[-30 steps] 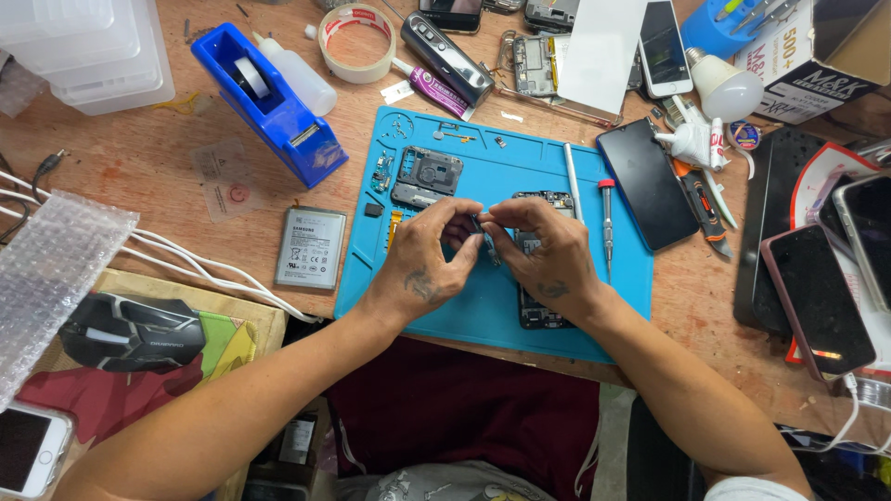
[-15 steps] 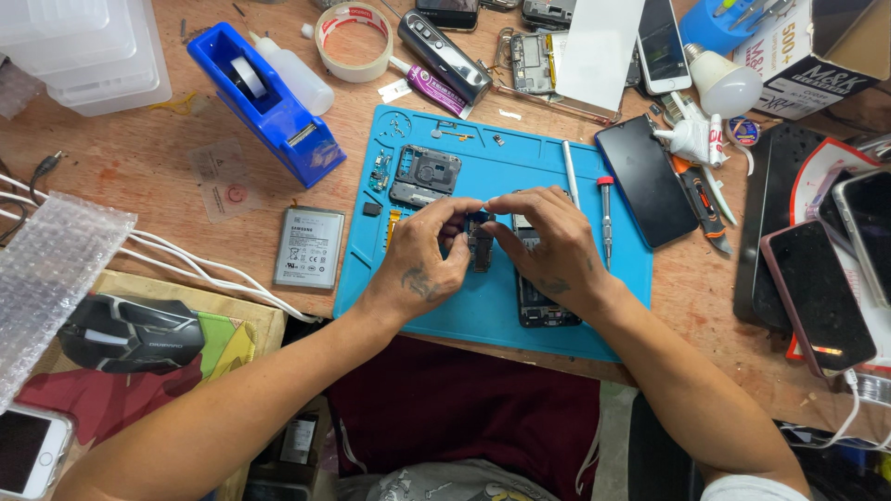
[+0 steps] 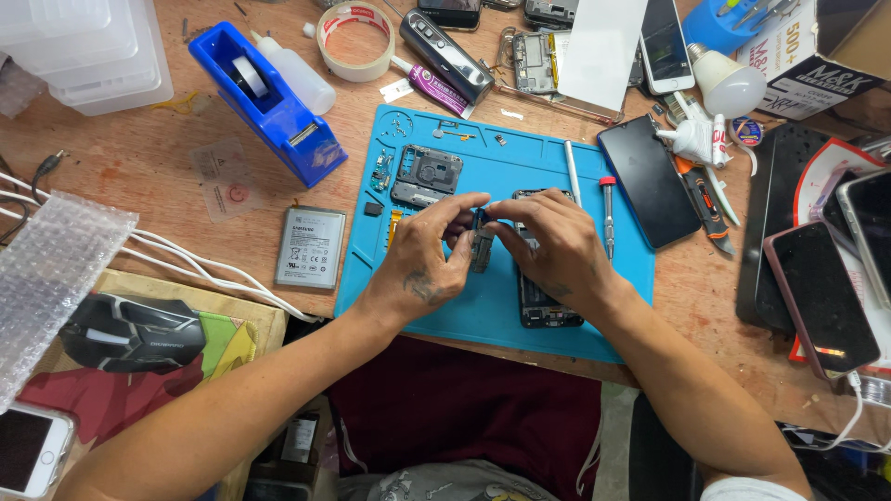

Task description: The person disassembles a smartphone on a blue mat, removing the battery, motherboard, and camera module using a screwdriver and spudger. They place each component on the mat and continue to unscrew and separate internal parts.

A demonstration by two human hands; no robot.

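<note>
My left hand (image 3: 429, 255) and my right hand (image 3: 549, 246) meet over a blue work mat (image 3: 445, 315). Between their fingertips they pinch a small dark circuit board (image 3: 481, 243), held upright. Under my right hand lies an opened dark phone body (image 3: 548, 304) on the mat. A grey inner phone frame (image 3: 427, 174) rests on the mat just beyond my left hand. Two thin screwdrivers (image 3: 608, 209) lie on the mat to the right of my right hand.
A phone battery (image 3: 309, 247) lies left of the mat, with a blue tape dispenser (image 3: 269, 102) beyond it. A tape roll (image 3: 355, 39), several phones (image 3: 821, 297), a dark glass panel (image 3: 647, 181), a white bulb (image 3: 727, 85), bubble wrap (image 3: 46, 278) and white cables (image 3: 186, 260) crowd the wooden bench.
Both hands have lifted the small board off the phone body and turned it upright between the fingertips. The hands have drawn closer together.
</note>
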